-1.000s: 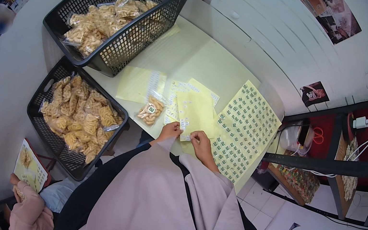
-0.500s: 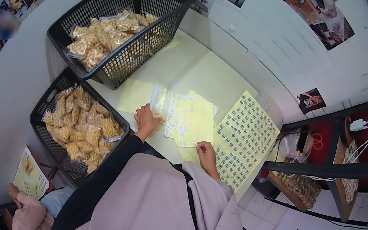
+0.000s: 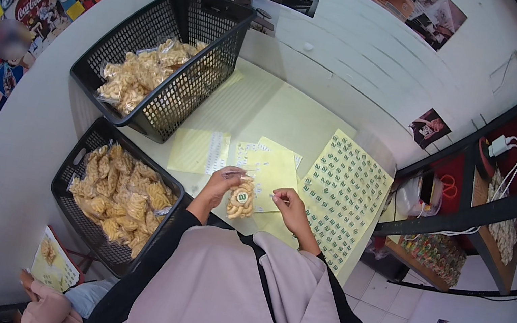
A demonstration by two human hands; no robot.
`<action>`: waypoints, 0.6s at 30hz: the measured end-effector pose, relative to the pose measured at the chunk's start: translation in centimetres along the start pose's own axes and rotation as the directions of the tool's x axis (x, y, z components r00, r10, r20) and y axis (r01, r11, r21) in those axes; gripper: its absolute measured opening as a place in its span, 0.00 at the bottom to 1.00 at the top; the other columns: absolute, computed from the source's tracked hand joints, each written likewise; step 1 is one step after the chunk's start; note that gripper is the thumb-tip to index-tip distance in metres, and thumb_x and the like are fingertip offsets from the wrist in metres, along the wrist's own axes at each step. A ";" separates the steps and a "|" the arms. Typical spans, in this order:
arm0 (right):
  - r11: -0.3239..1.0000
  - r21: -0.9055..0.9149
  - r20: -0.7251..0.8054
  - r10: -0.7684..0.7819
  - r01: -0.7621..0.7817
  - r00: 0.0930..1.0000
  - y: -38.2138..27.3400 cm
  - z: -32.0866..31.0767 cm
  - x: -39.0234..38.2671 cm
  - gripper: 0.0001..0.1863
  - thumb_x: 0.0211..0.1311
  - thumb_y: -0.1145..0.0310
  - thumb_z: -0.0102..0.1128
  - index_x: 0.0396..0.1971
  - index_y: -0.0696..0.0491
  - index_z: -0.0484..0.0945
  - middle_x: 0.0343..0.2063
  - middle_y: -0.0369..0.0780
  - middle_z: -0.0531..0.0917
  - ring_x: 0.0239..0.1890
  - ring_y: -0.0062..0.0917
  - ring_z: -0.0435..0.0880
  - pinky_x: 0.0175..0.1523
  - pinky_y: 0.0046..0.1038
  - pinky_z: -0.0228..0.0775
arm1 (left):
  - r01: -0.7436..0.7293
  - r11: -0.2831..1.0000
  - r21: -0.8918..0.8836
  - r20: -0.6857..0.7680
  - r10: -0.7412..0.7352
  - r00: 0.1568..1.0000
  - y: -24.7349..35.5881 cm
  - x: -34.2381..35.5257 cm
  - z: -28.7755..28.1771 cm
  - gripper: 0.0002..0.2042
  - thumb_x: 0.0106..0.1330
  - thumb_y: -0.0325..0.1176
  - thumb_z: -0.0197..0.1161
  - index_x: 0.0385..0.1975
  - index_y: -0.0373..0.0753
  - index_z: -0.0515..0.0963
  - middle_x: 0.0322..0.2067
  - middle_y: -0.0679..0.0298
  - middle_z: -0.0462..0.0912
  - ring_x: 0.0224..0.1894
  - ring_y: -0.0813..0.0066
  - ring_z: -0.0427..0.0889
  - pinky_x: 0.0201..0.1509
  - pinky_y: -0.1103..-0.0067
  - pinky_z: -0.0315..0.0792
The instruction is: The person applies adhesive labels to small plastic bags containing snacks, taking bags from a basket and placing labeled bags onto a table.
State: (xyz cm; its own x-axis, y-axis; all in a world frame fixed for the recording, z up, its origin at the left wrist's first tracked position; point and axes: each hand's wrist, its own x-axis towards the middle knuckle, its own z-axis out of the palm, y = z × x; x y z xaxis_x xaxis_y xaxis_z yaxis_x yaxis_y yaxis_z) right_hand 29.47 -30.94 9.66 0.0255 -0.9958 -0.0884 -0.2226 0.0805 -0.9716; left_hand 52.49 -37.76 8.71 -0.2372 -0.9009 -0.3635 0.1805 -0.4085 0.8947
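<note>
My left hand (image 3: 221,181) grips the gathered top of a clear bag of pale curled snacks (image 3: 238,207), which has a round label on its front. Just right of the bag, my right hand (image 3: 288,209) pinches something too small to make out. Beneath and behind both hands lie overlapping pale yellow sticker sheets (image 3: 276,158), and another yellow sheet (image 3: 187,146) is to their left. A large sheet with rows of small green-printed marks (image 3: 345,196) lies at the right.
Two black mesh baskets (image 3: 218,32) (image 3: 94,127) of bagged snacks stand at the left. A metal-framed shelf (image 3: 446,224) with cables, scissors and a container borders the table's right. A co-worker's arm (image 3: 49,301) is at lower left beside a tray. A postered wall (image 3: 306,39) is behind.
My left hand went left to the bag on the table, took hold of it and brought it up and rightward. My right hand remains pinched near the sheets. The view has shifted slightly.
</note>
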 end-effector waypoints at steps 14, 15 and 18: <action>0.958 -0.178 -0.031 -0.236 0.226 0.971 -8.3 -1.4 -1.3 0.06 0.59 0.72 0.57 0.31 0.59 0.73 0.35 0.41 0.77 0.39 0.30 0.79 0.46 0.28 0.72 | -0.044 0.980 0.196 0.142 0.016 0.990 6.4 -6.2 6.9 0.12 0.59 0.31 0.64 0.39 0.30 0.81 0.34 0.59 0.84 0.37 0.76 0.80 0.43 0.81 0.73; 0.959 -0.186 -0.037 -0.223 0.213 0.974 -8.4 -1.4 -1.5 0.06 0.58 0.72 0.57 0.31 0.59 0.73 0.34 0.41 0.77 0.38 0.31 0.79 0.46 0.28 0.72 | -0.048 0.978 0.205 0.143 0.018 0.990 6.4 -6.4 7.0 0.12 0.59 0.31 0.64 0.39 0.30 0.81 0.34 0.59 0.84 0.37 0.76 0.80 0.43 0.81 0.73; 0.958 -0.199 -0.048 -0.219 0.205 0.975 -8.5 -1.5 -1.9 0.06 0.58 0.72 0.57 0.31 0.59 0.74 0.32 0.41 0.77 0.37 0.31 0.80 0.45 0.28 0.72 | -0.051 0.974 0.222 0.143 0.019 0.990 6.5 -6.9 7.3 0.12 0.59 0.31 0.64 0.39 0.30 0.81 0.34 0.60 0.84 0.37 0.76 0.81 0.43 0.81 0.73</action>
State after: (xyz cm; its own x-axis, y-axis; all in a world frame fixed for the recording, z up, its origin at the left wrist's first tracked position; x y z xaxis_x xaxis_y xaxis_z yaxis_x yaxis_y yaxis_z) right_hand 29.81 -29.81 18.40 0.0267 -0.9902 0.1372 -0.4019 -0.1363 -0.9055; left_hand 48.32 -33.17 18.94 -0.3678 -0.8783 -0.3055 -0.0238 -0.3195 0.9473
